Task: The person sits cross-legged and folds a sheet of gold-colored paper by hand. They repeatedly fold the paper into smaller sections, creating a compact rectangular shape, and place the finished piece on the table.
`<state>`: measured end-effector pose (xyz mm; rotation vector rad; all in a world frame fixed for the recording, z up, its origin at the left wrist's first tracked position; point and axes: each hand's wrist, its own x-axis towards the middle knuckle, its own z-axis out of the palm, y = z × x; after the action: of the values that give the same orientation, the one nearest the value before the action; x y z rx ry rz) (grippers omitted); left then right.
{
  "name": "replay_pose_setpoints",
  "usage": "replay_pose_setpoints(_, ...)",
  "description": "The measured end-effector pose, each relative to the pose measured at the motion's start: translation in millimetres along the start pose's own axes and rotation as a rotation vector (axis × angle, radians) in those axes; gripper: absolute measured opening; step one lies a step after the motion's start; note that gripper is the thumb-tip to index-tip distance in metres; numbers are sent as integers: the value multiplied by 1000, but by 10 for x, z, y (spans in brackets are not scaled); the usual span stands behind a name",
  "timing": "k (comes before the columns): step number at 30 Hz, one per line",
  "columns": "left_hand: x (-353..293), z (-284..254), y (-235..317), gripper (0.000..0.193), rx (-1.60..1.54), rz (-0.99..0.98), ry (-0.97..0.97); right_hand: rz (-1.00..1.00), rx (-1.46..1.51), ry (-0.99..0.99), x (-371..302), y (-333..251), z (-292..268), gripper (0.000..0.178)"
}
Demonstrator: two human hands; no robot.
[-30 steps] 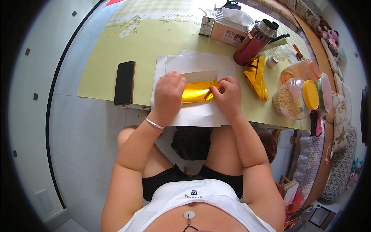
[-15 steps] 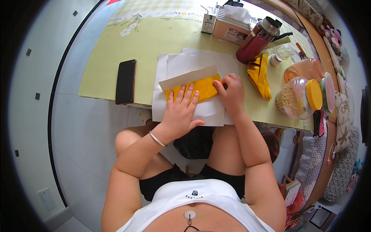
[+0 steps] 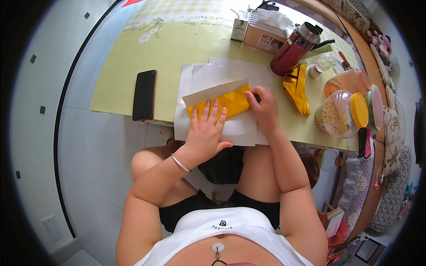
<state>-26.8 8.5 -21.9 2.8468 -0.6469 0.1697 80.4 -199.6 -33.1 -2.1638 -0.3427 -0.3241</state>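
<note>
A partly folded sheet of golden foil paper, with a pale strip along its far edge, lies over white paper sheets near the table's front edge. Across its left part my left hand rests flat, fingers spread and pressing it down. At its right end my right hand pinches the corner between thumb and curled fingers. To the right of that hand lies a folded golden foil piece, apart from the sheet.
A black phone lies to the left. On the right stand a dark red thermos, a jar with a yellow lid and a pinkish jar. Farther back are a tissue box and a small drink carton.
The foil's surface looks more creased, and its pale far strip has shifted slightly nearer. My right hand has moved a little left; my left hand stays nearly in place.
</note>
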Motion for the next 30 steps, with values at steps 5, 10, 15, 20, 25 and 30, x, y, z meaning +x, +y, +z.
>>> replay_pose_setpoints(5,-21,9,47,109,29,-47,11,-30,-115,8,33,-2,51,22)
replay_pose_setpoints(10,-7,22,34,111,12,-36,9,-105,-146,46,16,40,86,20)
replay_pose_setpoints(15,0,16,13,112,11,-33,-2,-113,-185,43,16,33,100,22)
replay_pose_setpoints(20,7,17,12,114,-8,-53,4,-128,-218,44,20,14,108,22)
replay_pose_setpoints(25,14,-10,-5,116,-15,-62,-10,-108,-246,27,14,11,116,19)
replay_pose_setpoints(30,9,23,-9,111,-4,-32,25,-101,-262,28,9,12,124,21)
